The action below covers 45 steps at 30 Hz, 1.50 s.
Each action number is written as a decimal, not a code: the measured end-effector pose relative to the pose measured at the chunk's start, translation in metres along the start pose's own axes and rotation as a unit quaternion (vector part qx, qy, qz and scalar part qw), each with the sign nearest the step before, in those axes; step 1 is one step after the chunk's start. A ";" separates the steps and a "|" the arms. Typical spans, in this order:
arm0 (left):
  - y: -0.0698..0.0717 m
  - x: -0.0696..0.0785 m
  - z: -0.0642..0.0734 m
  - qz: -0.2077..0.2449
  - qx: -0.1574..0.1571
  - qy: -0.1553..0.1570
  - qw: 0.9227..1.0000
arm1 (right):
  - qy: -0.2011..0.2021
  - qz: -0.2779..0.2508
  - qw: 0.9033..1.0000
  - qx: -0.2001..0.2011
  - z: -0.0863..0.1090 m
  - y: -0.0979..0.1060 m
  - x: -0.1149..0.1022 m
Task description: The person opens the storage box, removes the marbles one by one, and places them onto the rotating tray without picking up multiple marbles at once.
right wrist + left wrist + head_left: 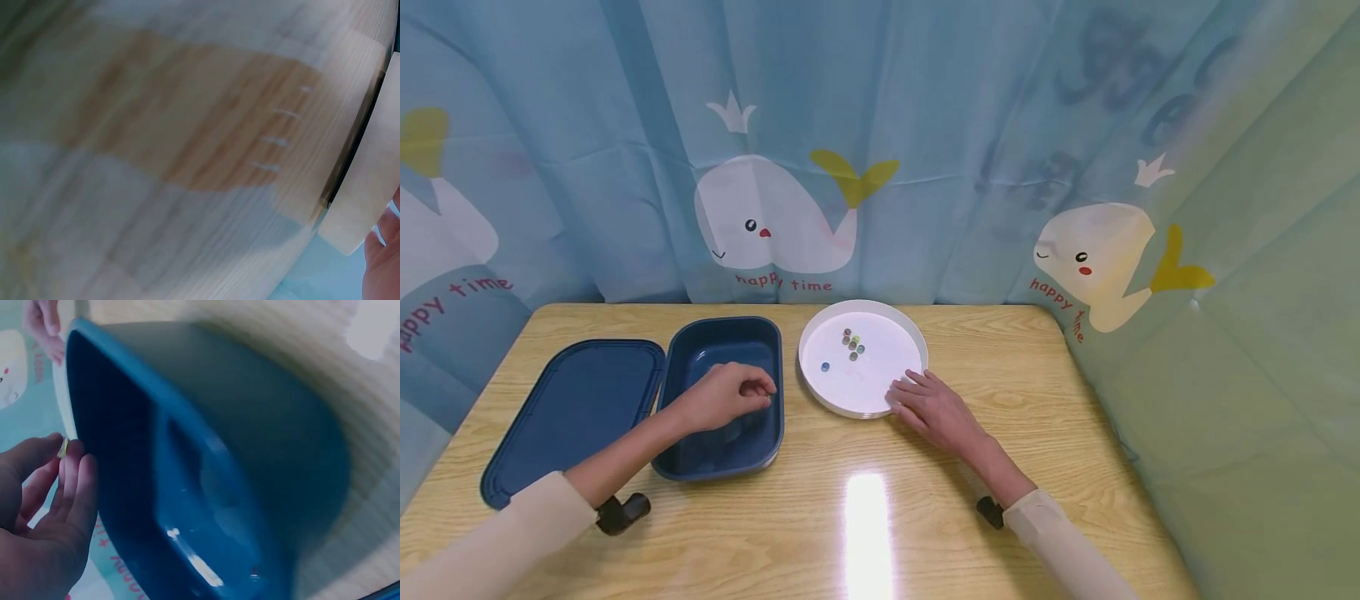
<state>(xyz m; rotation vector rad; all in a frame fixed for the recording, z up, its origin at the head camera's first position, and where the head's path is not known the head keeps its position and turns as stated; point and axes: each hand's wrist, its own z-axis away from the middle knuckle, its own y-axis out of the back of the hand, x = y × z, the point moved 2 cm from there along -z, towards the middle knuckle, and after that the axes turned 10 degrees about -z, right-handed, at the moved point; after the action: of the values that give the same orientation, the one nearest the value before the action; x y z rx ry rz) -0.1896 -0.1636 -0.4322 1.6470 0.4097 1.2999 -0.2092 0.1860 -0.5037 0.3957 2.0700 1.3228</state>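
My left hand (pixel 726 396) is above the deep blue plastic bin (pixel 777 433). Between its thumb and fingertips it pinches a small clear marble with yellow in it (pixel 63 448), which the head view barely shows. To the right stands a round white tray (pixel 880 392) with several small glass marbles (pixel 852 344) in a cluster. A single blue marble (pixel 825 367) lies apart from them in the tray. With fingers fairly straight, my right hand (pixel 936 412) rests on the tray's near right rim. Only part of that hand shows in the right wrist view.
A flat blue lid (pixel 587 400) lies left of the bin, close against it. A blue curtain with whale prints (pixel 775 212) hangs behind the wooden table (pixel 790 517), and a greenish stretch of it (pixel 1255 375) runs along the right side.
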 end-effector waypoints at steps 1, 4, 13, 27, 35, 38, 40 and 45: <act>0.002 0.001 -0.002 0.001 0.006 0.002 1.000 | -0.001 0.001 1.000 -0.001 0.000 0.000 0.000; 0.004 0.005 -0.010 0.005 0.018 0.013 1.000 | -0.004 0.002 1.000 -0.003 0.000 0.000 0.000; 0.001 0.018 -0.041 0.017 0.035 0.033 0.999 | -0.013 0.002 1.000 -0.010 -0.002 0.000 0.001; -0.011 0.044 -0.093 0.061 0.054 0.034 0.996 | -0.007 -0.003 1.000 -0.003 -0.002 0.001 0.001; -0.028 0.060 -0.122 0.065 0.043 0.038 0.996 | -0.013 -0.005 1.000 -0.008 -0.001 0.000 0.001; -0.032 0.065 -0.131 0.061 0.040 0.033 0.997 | -0.008 -0.004 1.000 -0.006 0.000 -0.001 0.001; -0.036 0.068 -0.136 0.055 0.037 0.036 0.997 | -0.004 -0.003 1.000 -0.004 0.000 -0.001 0.001; -0.042 0.070 -0.148 0.031 0.039 0.041 0.998 | 0.001 -0.002 1.000 -0.002 0.000 -0.001 0.001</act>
<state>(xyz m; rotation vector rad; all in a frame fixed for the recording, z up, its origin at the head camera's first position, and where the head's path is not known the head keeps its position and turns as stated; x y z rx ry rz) -0.2822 -0.0221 -0.4325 1.6879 0.4670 1.4177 -0.2104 0.1860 -0.5050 0.3891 2.0677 1.3265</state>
